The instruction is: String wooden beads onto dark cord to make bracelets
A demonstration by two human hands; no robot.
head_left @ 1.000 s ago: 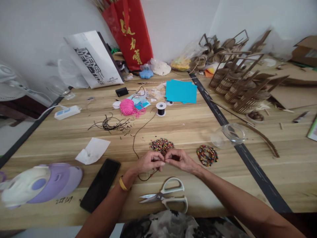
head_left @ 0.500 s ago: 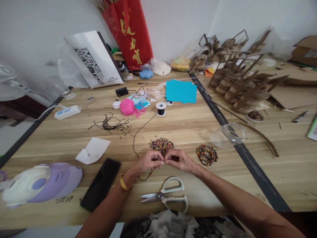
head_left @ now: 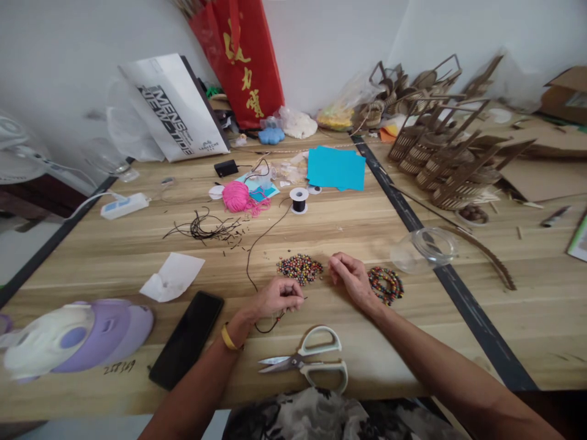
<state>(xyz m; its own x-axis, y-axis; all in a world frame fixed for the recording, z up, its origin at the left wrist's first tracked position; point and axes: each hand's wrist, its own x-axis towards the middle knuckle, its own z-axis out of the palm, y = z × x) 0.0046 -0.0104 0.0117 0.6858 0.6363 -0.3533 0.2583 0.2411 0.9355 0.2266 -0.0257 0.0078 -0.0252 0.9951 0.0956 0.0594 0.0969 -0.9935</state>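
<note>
My left hand [head_left: 280, 296] pinches the end of a dark cord [head_left: 248, 263], whose tip pokes out past the fingertips. A few small beads sit on the cord below that hand. The cord runs back to a white spool [head_left: 299, 200]. Just beyond my left hand lies a pile of multicoloured beads [head_left: 299, 269]. To the right of the pile is my right hand [head_left: 345, 272], fingers curled together; whether it holds a bead is too small to make out. Coiled strung beads [head_left: 386, 286] lie beside my right wrist.
Scissors [head_left: 300, 363] lie near the front edge, with a black phone [head_left: 187, 340] to the left. A clear jar [head_left: 424, 249] is at the right. Pink yarn [head_left: 236, 197], blue sheets [head_left: 336, 168] and cut cords [head_left: 206, 227] lie farther back.
My right hand has left my left fingertips and moved right and slightly away from me, beside the bead pile. My left hand has stayed in place on the cord, its tip now visible.
</note>
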